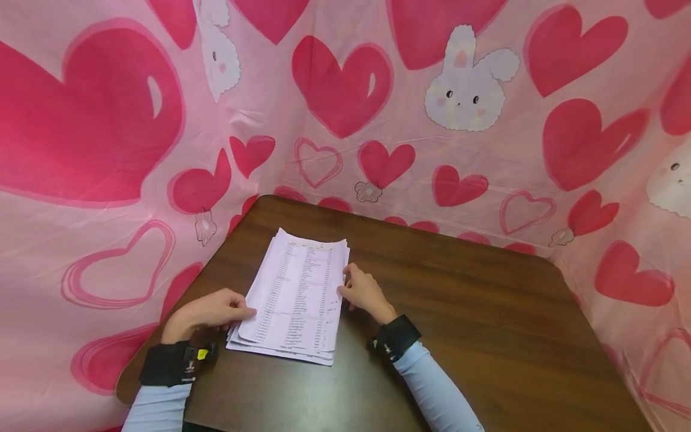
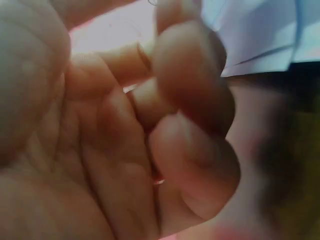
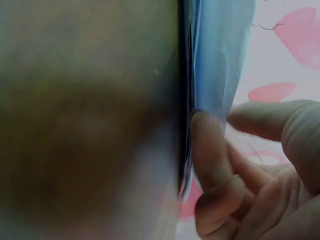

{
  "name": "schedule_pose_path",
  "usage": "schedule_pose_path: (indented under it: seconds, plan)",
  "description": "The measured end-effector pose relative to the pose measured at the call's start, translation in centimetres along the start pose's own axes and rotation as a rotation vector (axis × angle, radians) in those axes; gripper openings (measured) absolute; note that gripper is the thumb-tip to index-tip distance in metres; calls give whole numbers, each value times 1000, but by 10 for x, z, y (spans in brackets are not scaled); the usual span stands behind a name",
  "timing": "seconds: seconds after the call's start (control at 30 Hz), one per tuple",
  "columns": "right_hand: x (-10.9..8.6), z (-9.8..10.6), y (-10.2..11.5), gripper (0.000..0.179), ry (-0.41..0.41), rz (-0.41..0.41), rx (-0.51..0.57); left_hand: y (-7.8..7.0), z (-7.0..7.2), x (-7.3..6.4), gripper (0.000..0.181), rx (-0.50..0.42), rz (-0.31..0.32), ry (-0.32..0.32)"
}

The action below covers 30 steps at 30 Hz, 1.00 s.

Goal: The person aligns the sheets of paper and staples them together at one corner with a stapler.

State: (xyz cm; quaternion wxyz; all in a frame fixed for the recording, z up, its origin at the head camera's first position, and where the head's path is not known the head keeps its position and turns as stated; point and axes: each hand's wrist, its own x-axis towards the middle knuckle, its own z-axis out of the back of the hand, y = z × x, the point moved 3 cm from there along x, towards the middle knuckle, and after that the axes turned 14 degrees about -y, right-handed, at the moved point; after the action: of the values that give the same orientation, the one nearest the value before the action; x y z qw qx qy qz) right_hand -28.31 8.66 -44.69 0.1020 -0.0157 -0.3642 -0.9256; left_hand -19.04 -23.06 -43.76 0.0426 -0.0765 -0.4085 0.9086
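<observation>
A stack of printed paper sheets (image 1: 299,282) lies on the brown table, its top sheet covered in columns of small text. My left hand (image 1: 213,309) pinches the stack's left edge near the lower corner, thumb on top and fingers curled beneath. At the right edge, my right hand (image 1: 367,292) pinches the paper between thumb and fingers. In the right wrist view the raised sheet (image 3: 220,60) stands between thumb and index finger. Curled fingers fill the left wrist view, with paper (image 2: 260,35) beyond them; the thumb's contact is hidden there. How many sheets each hand grips cannot be told.
The dark wooden table (image 1: 459,312) extends to the right of the stack. Lower sheets (image 1: 281,355) stick out at the near edge of the pile. A pink curtain (image 1: 335,156) with hearts and rabbits surrounds the table's back and sides.
</observation>
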Motion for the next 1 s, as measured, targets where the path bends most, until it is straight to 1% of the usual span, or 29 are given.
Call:
schedule_pose_path:
  seconds: [0.1,0.23,0.3,0.37,0.47,0.53,0.6,0.67,0.77,0.83,0.93,1.0]
  plan:
    - [2,4,-2,54,-1,-10,-21,-4,6,5,32,37,42,-86]
    - [8,11,-2,58,-35,-12,-41,-14,18,19,33,76,75,-212]
    - [11,13,-2,60,-52,-19,-47,-19,23,28,40,89,83,-253]
    - [14,14,-1,62,-55,-34,-54,-24,27,40,48,106,86,-275]
    - [18,13,-2,70,-37,-69,-67,-27,27,59,58,131,100,-284]
    - [20,10,-4,74,-18,-92,-66,-27,26,70,63,152,116,-285]
    - [22,8,-5,77,-7,-112,-48,-25,23,80,68,161,144,-281]
    - [24,5,-5,77,0,-120,-14,-21,19,88,72,162,185,-265]
    - [27,3,-5,70,6,-104,27,-15,13,97,78,137,250,-235]
    - [28,2,-4,63,8,-93,44,-12,9,102,80,115,277,-226]
    - [30,1,-4,56,-3,-100,40,-8,3,108,76,46,285,-217]
    - [31,1,-4,53,-7,-112,32,-5,0,112,67,3,289,-203]
